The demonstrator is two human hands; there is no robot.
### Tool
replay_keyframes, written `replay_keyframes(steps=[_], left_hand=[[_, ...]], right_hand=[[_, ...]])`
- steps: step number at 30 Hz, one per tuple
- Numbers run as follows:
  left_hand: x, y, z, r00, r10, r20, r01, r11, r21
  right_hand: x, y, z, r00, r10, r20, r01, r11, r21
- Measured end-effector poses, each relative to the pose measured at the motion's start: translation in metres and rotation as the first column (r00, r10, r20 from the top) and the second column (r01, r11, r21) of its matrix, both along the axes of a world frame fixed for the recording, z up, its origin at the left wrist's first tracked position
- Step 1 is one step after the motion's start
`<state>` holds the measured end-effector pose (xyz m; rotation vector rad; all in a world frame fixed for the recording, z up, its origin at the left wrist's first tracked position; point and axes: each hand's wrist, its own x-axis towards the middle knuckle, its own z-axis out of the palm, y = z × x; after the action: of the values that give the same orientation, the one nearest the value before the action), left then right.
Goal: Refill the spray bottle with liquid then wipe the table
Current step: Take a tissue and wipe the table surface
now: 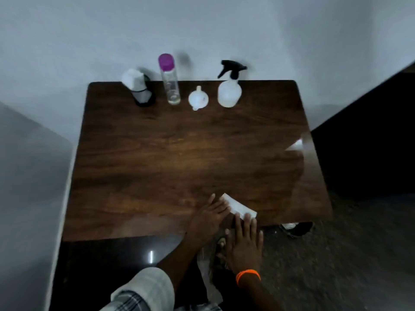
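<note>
A white spray bottle (pixel 229 90) with a black trigger head stands at the back of the dark wooden table (pixel 179 158). Left of it lies a small white funnel (pixel 198 98). A tall clear bottle (pixel 170 80) with a purple cap stands further left. A folded white tissue (pixel 238 206) lies flat near the table's front edge. My left hand (pixel 207 217) lies flat, fingers resting on the tissue's left end. My right hand (pixel 244 241), with an orange wristband, lies flat with its fingertips on the tissue's right end.
A black holder with white tissue (pixel 139 90) stands at the back left corner. A grey wall runs behind the table. A shoe (pixel 296 228) shows on the dark floor past the table's front right corner.
</note>
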<state>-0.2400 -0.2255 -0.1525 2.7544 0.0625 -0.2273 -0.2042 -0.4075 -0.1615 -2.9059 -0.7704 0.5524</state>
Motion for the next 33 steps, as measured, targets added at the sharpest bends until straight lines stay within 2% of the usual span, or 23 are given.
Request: replay_keyframes(steps=[5, 10, 13, 19, 25, 33], left_hand=[[-0.077, 0.031, -0.006, 0.980, 0.185, 0.075, -0.186, 0.983, 0.001], [-0.151, 0.051, 0.001, 0.892, 0.415, 0.178, -0.420, 0.908, -0.015], [-0.191, 0.063, -0.003, 0.829, 0.537, 0.156, -0.542, 0.841, -0.012], [-0.255, 0.085, 0.004, 0.628, 0.775, 0.073, -0.775, 0.631, -0.025], [-0.294, 0.111, 0.000, 0.509, 0.861, -0.007, -0.860, 0.507, -0.063], [-0.287, 0.094, -0.003, 0.533, 0.846, 0.012, -0.846, 0.533, -0.028]], right_hand=[[-0.049, 0.036, 0.003, 0.980, 0.194, -0.036, -0.192, 0.981, 0.034], [-0.082, 0.071, 0.004, 0.897, 0.436, -0.067, -0.430, 0.899, 0.084], [-0.095, 0.097, 0.003, 0.816, 0.572, -0.079, -0.565, 0.819, 0.096], [-0.124, 0.168, 0.003, 0.630, 0.771, -0.091, -0.750, 0.634, 0.189], [-0.146, 0.220, -0.001, 0.510, 0.856, -0.081, -0.827, 0.514, 0.229], [-0.132, 0.199, 0.001, 0.494, 0.869, -0.030, -0.847, 0.489, 0.209]])
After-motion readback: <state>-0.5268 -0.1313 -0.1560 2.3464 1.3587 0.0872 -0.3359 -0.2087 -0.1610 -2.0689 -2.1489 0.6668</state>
